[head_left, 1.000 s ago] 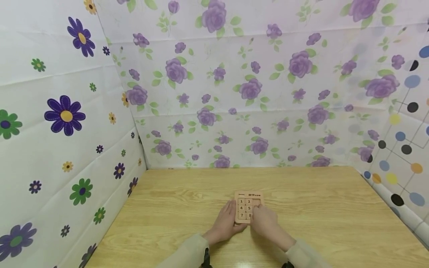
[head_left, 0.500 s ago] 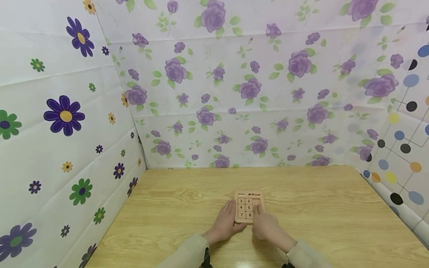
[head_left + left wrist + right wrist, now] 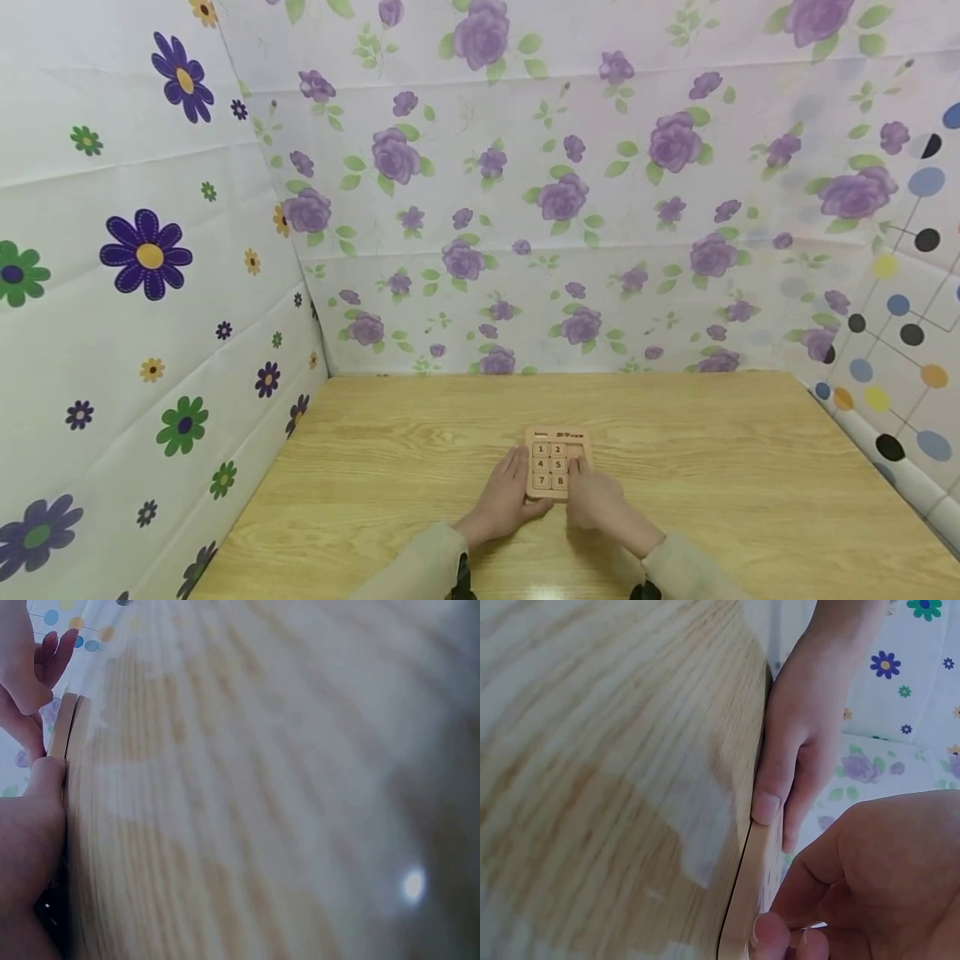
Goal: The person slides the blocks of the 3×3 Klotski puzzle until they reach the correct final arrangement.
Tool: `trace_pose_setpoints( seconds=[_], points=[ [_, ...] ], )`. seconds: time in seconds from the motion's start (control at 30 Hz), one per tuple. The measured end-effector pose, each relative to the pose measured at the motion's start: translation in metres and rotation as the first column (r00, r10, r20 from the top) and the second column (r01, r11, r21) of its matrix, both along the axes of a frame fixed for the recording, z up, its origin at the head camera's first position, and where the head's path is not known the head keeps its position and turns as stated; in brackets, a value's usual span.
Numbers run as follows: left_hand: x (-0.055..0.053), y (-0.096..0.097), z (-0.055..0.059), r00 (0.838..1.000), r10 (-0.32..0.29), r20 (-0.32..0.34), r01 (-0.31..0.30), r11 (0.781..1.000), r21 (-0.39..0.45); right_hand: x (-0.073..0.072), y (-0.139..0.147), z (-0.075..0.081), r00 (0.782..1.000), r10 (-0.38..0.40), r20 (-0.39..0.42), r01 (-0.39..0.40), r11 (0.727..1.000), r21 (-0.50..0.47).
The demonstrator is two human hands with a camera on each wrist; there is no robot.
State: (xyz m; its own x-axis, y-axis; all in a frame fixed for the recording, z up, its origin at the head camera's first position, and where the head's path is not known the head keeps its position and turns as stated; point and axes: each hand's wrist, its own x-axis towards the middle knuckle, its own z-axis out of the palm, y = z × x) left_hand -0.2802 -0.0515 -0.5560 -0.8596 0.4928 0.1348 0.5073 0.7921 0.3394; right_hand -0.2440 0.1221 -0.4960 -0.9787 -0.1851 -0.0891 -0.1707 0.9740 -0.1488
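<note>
A wooden number slide puzzle [image 3: 558, 433] lies on the table, tiles 1, 2, 4, 5, 7 and 8 showing in its left and middle columns. The upper right slot is bare. My left hand [image 3: 504, 496] holds the frame, fingers along its left side and thumb at the near edge; in the right wrist view that left hand [image 3: 802, 742] has its thumb on the frame's side. My right hand [image 3: 596, 500] lies over the right column, fingertips touching the middle right area and hiding the tiles below. From the right wrist, the right hand [image 3: 885, 877] shows bent fingers at the puzzle [image 3: 746, 892].
The wood-grain table [image 3: 405, 433] spreads around the puzzle. A purple-rose cloth [image 3: 562, 200] hangs behind it, a daisy-print cloth [image 3: 150, 333] on the left and a dotted cloth [image 3: 900, 333] on the right.
The right hand has shifted slightly right and toward me, so tile 8 now shows fully. Its fingertips remain on the right column. The left hand keeps its place on the frame.
</note>
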Motion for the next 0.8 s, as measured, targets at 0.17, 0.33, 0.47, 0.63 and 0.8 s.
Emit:
trace_pose_setpoints(
  seconds=[0.17, 0.33, 0.47, 0.63, 0.8],
  points=[
    [-0.001, 0.0, -0.001, 1.0, -0.006, -0.012, 0.006, 1.0, -0.003, -0.007, 0.001, -0.006, 0.999, 0.012, -0.03, -0.012, 1.0, 0.005],
    [-0.001, 0.001, 0.0, 1.0, -0.005, 0.004, 0.005, 1.0, -0.011, -0.011, 0.005, -0.008, 0.999, 0.018, -0.049, -0.02, 0.999, -0.047],
    [0.0, 0.0, 0.003, 1.0, -0.005, 0.009, 0.005, 1.0, -0.005, -0.014, 0.007, -0.006, 0.996, 0.038, -0.083, -0.042, 0.998, -0.05],
    [0.0, 0.001, 0.004, 1.0, -0.009, 0.014, 0.009, 1.0, -0.008, -0.018, 0.009, -0.006, 0.994, 0.054, -0.097, -0.057, 0.998, -0.03],
    [0.0, 0.0, 0.003, 1.0, -0.01, 0.02, 0.01, 1.0, -0.003, -0.019, 0.008, -0.008, 0.994, 0.051, -0.099, -0.054, 0.998, -0.024]
  ],
)
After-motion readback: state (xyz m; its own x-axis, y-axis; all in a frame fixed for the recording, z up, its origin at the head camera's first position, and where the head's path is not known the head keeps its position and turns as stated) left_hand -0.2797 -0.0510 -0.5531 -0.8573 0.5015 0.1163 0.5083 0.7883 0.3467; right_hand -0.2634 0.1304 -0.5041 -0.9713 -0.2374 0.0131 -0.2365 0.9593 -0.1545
